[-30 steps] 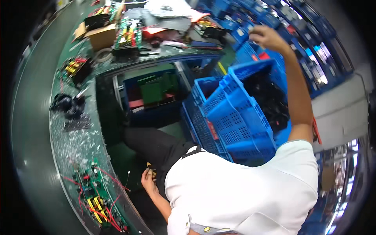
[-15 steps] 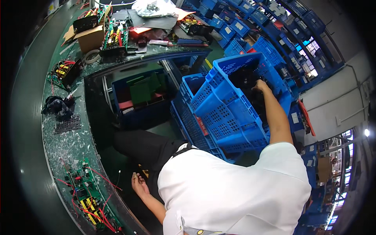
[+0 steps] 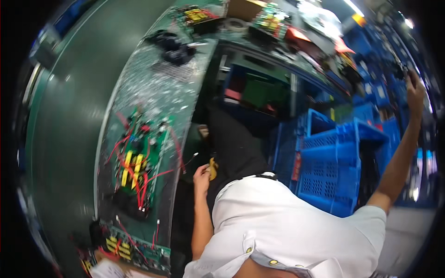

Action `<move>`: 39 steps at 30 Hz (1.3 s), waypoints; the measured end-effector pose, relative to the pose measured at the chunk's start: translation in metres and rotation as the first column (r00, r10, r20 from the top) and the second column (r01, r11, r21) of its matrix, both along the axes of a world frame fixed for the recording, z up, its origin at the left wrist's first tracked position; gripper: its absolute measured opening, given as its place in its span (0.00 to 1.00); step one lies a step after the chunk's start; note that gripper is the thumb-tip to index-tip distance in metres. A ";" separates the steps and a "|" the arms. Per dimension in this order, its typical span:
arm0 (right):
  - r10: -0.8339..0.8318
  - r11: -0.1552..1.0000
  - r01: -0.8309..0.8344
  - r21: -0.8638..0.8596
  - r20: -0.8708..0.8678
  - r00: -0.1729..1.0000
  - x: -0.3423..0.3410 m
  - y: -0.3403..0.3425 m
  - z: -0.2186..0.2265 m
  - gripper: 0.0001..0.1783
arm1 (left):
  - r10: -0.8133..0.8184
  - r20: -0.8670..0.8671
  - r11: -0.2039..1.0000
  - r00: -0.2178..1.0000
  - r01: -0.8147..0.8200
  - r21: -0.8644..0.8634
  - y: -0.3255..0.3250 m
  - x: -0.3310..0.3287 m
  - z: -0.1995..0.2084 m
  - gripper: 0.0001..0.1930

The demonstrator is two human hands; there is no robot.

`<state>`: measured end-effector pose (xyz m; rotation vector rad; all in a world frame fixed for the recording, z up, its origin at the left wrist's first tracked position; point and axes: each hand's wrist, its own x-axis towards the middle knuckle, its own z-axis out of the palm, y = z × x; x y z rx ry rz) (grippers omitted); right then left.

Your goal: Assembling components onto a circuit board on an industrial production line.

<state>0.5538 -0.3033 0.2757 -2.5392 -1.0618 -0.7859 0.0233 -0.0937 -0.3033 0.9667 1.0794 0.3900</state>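
Half a second ago the right hand (image 3: 416, 90) was down in the blue crate (image 3: 327, 178). Now it is out, up at the upper right of the frame. A small dark thing (image 3: 402, 72) shows by its fingertips. It is too blurry, so I can't tell how far apart the fingers are or if its grip has that thing. My guess is that a piece came out of the crate.

The left hand (image 3: 201, 178) is low, near the middle, fingers bent in a loose curl. A yellow thing (image 3: 213, 169) is right beside them, and I can't tell if that grip holds it. The view has turned too, so the green board (image 3: 134, 169) with red wires now sits higher on the desk (image 3: 132, 92), at the left.
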 end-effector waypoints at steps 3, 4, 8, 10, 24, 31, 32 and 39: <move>0.553 0.825 -0.562 -0.063 -0.118 0.825 -0.047 0.138 0.002 0.11 | 0.122 -0.003 0.956 0.993 -0.117 0.268 -0.018 0.008 0.009 0.15; 0.624 0.749 -0.651 -0.123 -0.197 0.756 -0.063 0.182 -0.016 0.11 | 0.091 -0.032 0.959 0.995 -0.079 0.271 -0.027 0.011 0.024 0.15; 0.775 0.349 -0.917 -0.196 -0.491 0.399 -0.162 0.322 -0.094 0.14 | -0.031 -0.111 0.947 0.993 0.065 0.313 -0.040 -0.006 0.081 0.14; 0.789 0.253 -0.965 0.069 -0.592 0.164 -0.196 0.361 -0.139 0.16 | 0.040 0.245 0.960 0.969 -0.105 0.259 -0.014 -0.008 0.156 0.20; -0.015 0.564 0.015 0.826 0.029 -0.999 -0.481 0.323 -0.293 0.38 | 0.458 0.846 0.477 0.274 -0.878 0.026 0.264 -0.067 0.389 0.09; -0.265 0.844 -0.068 0.532 0.303 -0.916 -0.484 0.250 -0.301 0.38 | 0.523 0.803 0.385 0.286 -0.920 0.077 0.321 -0.090 0.400 0.05; -0.356 0.882 -0.184 0.433 0.358 -0.863 -0.477 0.242 -0.295 0.38 | 0.511 0.805 0.378 0.301 -0.920 0.104 0.327 -0.091 0.400 0.05; -0.723 0.686 -0.656 0.316 0.400 -0.564 -0.443 0.215 -0.267 0.50 | 0.545 0.750 0.277 0.375 -0.925 0.261 0.344 -0.089 0.404 0.09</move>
